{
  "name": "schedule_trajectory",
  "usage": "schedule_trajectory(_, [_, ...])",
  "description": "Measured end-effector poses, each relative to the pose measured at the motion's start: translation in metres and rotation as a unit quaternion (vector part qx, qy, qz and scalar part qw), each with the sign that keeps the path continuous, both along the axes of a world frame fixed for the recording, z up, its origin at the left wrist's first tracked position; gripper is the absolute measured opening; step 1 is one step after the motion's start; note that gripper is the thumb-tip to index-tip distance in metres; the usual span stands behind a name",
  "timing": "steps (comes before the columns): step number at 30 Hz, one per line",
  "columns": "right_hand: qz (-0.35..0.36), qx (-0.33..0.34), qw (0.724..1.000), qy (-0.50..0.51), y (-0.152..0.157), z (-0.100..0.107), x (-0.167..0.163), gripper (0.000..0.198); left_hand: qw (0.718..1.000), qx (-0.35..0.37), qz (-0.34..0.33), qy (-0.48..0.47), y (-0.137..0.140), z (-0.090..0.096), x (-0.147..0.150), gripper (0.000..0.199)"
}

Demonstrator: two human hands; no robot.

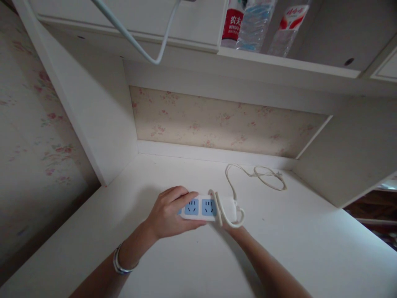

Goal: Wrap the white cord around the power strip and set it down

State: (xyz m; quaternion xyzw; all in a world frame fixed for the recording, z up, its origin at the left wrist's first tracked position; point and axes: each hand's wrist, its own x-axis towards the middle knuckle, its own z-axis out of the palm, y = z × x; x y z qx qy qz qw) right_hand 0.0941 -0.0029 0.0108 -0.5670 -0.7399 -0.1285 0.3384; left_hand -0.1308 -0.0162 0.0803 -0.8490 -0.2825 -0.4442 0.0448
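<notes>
A white power strip with blue socket faces is held just over the white desk, its sockets turned up toward me. My left hand grips its left end, thumb on top and fingers along the near side. Around the strip's right end its white cord is looped. My right hand is at that end, underneath and mostly hidden by the strip and cord, so its fingers do not show. From the right end the loose cable runs back over the desk into a small coil.
The white desk has side panels and a back ledge before floral wallpaper. Overhead, a shelf holds plastic bottles. A pale cable hangs down in front of the upper cabinet at left.
</notes>
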Motion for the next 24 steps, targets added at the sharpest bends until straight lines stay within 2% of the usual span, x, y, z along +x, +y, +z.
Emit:
schedule_trajectory(3, [0.036, -0.035, 0.998, -0.025, -0.012, -0.005, 0.004, 0.047, 0.997, 0.033, 0.064, 0.000, 0.016, 0.010, 0.000, 0.050])
schedule_trajectory(6, [0.049, -0.058, 0.995, -0.068, -0.027, -0.004, 0.004, 0.038, 0.989, 0.051, 0.128, 0.047, 0.032, 0.012, 0.002, 0.047])
schedule_trajectory(11, [0.065, 0.005, 0.987, -0.144, -0.043, 0.018, 0.009, 0.033, 0.969, 0.015, 0.200, 0.142, 0.040, -0.006, 0.014, 0.043])
schedule_trajectory(15, [0.086, 0.092, 0.975, -0.183, -0.038, 0.049, 0.024, 0.043, 0.968, -0.027, 0.153, 0.199, 0.035, -0.023, 0.019, 0.043])
schedule_trajectory(17, [0.087, 0.113, 0.973, -0.182, -0.032, 0.062, 0.031, 0.046, 0.969, -0.042, 0.130, 0.206, 0.031, -0.025, 0.020, 0.044])
schedule_trajectory(20, [0.095, 0.102, 0.975, -0.172, -0.022, 0.078, 0.036, 0.047, 0.972, -0.045, 0.097, 0.210, 0.024, -0.022, 0.020, 0.046])
schedule_trajectory(24, [0.121, 0.041, 0.981, -0.145, -0.011, 0.088, 0.032, 0.050, 0.972, -0.050, 0.040, 0.227, 0.014, -0.012, 0.022, 0.049])
